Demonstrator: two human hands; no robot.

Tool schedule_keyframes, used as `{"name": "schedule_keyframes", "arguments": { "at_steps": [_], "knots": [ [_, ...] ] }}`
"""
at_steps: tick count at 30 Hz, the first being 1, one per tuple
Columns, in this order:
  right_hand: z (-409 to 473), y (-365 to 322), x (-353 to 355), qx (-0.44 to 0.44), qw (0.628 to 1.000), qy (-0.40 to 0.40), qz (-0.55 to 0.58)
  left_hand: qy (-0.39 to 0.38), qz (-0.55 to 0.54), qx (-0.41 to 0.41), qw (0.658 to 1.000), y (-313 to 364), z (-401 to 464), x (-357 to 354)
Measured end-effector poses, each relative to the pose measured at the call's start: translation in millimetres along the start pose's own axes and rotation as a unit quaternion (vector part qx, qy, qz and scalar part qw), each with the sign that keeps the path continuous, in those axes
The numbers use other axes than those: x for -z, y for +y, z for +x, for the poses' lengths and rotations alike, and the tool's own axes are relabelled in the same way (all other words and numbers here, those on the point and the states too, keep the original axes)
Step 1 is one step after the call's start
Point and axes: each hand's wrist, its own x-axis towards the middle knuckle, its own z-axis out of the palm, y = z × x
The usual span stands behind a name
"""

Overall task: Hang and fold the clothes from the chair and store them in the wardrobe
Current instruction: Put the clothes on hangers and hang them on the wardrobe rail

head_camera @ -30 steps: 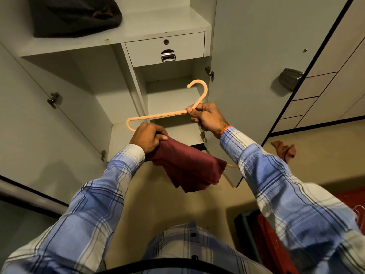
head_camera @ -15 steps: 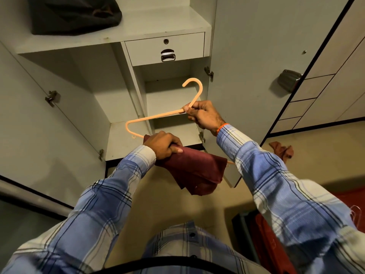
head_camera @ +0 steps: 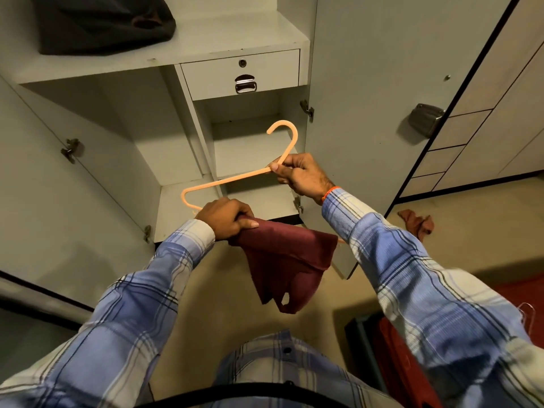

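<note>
Head view: at frame centre, before the open wardrobe (head_camera: 164, 69), the right hand (head_camera: 303, 176) pinches the orange hanger (head_camera: 235, 179) at its neck, while the left hand (head_camera: 225, 217), fingers curled, grips the maroon garment (head_camera: 285, 260) draped below.

A smooth, matt orange plastic hanger (head_camera: 235, 179) is seen. Soft, matt maroon cloth (head_camera: 290, 260) is draped below the left fingers (head_camera: 245, 222). Shiny metal is shown on the drawer handle (head_camera: 245, 85).
</note>
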Motion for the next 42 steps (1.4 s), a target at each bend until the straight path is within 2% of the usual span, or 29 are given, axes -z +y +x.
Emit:
{"name": "schedule_keyframes", "arguments": {
  "at_steps": [3, 5, 10, 15, 18, 21, 26, 30, 34, 42],
  "knots": [
    [1.5, -2.3, 2.4, 0.0, 1.0, 0.002, 0.009, 0.007, -0.002, 0.016, 1.0, -11.9, -2.2, 6.3],
    [0.8, -4.9, 2.7, -0.001, 1.0, -0.006, 0.008, 0.012, -0.041, 0.026, 0.999, -15.4, -0.8, 9.0],
    [1.1, -8.2, 1.2, -0.006, 1.0, -0.026, 0.006, 0.11, -0.115, 0.044, 0.986, -15.2, 0.8, 6.0],
    [7.4, -2.9, -0.5, 0.0, 1.0, -0.02, -0.016, -0.001, -0.068, 0.033, 0.997, -7.3, 1.9, 10.6],
    [8.8, -3.6, -2.1, 0.002, 1.0, -0.021, -0.008, -0.033, -0.037, 0.01, 0.999, 6.3, 5.6, 4.3],
    [10.6, -4.9, -3.1, 0.006, 1.0, -0.021, -0.002, -0.032, 0.001, -0.018, 0.999, 21.9, 12.4, -7.7],
    [20.6, 0.8, -6.8, 0.022, 1.0, -0.014, -0.013, -0.022, -0.011, -0.051, 0.998, 43.4, 20.7, -16.7],
    [22.6, 3.1, -3.3, 0.025, 0.999, -0.009, -0.024, 0.01, -0.04, -0.052, 0.998, 47.8, 20.6, -20.0],
    [20.4, 0.1, -0.3, 0.032, 0.999, -0.011, -0.028, 0.042, -0.007, -0.053, 0.998, 45.6, 18.0, -19.1],
    [23.9, 2.1, -5.2, 0.035, 0.999, -0.014, -0.027, 0.041, -0.015, -0.04, 0.998, 38.0, 11.6, -16.1]
  ]
}}
